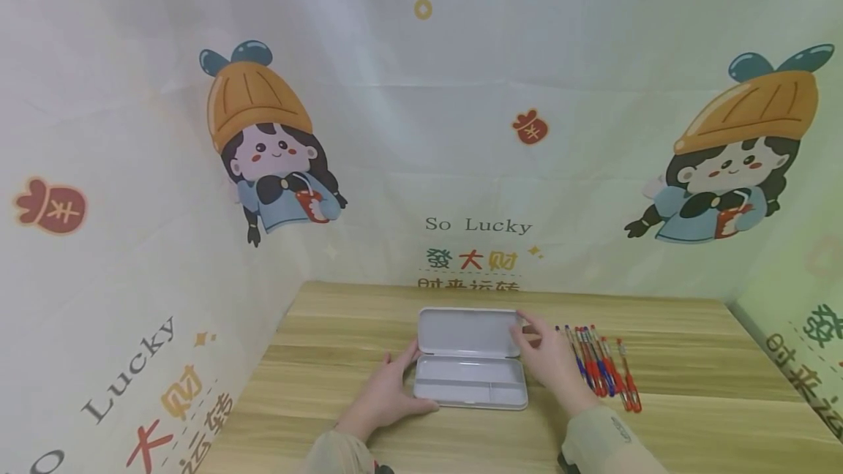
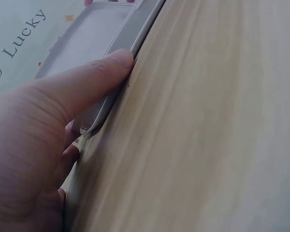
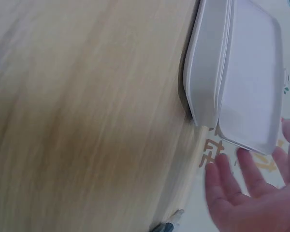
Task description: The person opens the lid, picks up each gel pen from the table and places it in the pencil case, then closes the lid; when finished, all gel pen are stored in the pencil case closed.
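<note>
Case, head view: pale grey case (image 1: 451, 370), open, on the wood tabletop (image 1: 349, 313) btwn. the 2 hands; base in front, w/ 1 long compt. at rear, 1 long + 1 short compt. in front.
Lid, head view: lid (image 1: 469, 332) swung back behind base, inner face showing.
L hand, head view: L hand (image 1: 382, 397) at L end of base, thumb along front edge, fingers round L side, i.e. holding that corner.
R hand, head view: R hand (image 1: 552, 357) at R end of lid, fingers apart.
Pens, head view: group of pens (image 1: 599, 368), red & blue parts, lying R of case, near R hand.
Backdrop, head view: pale printed cloth (image 1: 395, 167) w/ cartoon figs. & lettering.
Thumb, L wrist view: L thumb (image 2: 94, 79) laid on front rim of base; other fingers partly hidden beyond case corner.
Fingertips, R wrist view: R fingers (image 3: 253, 176) spread, tips by lid's end; firm contact can't be told.
Case, R wrist view: base on tabletop, lid leaning back.
</note>
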Available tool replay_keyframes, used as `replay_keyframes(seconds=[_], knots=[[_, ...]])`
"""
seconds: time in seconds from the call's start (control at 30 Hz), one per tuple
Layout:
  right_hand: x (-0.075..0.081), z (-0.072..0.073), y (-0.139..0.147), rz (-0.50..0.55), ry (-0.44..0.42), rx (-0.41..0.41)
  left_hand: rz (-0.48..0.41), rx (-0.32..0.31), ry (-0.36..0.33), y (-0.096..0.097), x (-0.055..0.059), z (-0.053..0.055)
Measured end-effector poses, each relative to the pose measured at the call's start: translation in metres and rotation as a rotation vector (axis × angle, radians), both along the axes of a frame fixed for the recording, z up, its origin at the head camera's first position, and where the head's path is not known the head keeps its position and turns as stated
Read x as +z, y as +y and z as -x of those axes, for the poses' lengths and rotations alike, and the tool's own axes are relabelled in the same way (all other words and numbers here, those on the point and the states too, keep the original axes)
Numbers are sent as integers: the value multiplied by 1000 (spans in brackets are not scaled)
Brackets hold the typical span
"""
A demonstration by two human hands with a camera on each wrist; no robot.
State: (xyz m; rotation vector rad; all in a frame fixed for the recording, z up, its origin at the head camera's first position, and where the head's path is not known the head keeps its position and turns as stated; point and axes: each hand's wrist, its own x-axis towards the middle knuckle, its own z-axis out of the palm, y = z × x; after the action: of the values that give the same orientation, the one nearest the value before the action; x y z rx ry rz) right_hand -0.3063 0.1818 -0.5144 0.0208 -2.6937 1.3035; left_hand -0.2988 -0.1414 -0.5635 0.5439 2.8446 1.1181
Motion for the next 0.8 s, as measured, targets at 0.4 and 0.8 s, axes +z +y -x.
replay_keyframes(seconds=[0.4, 0.8], knots=[[-6, 6, 8, 1, -43, 18, -20, 10, -21, 2, 4, -2], [-2, -28, 75, -55, 58, -274, -24, 20, -27, 2, 1, 0]])
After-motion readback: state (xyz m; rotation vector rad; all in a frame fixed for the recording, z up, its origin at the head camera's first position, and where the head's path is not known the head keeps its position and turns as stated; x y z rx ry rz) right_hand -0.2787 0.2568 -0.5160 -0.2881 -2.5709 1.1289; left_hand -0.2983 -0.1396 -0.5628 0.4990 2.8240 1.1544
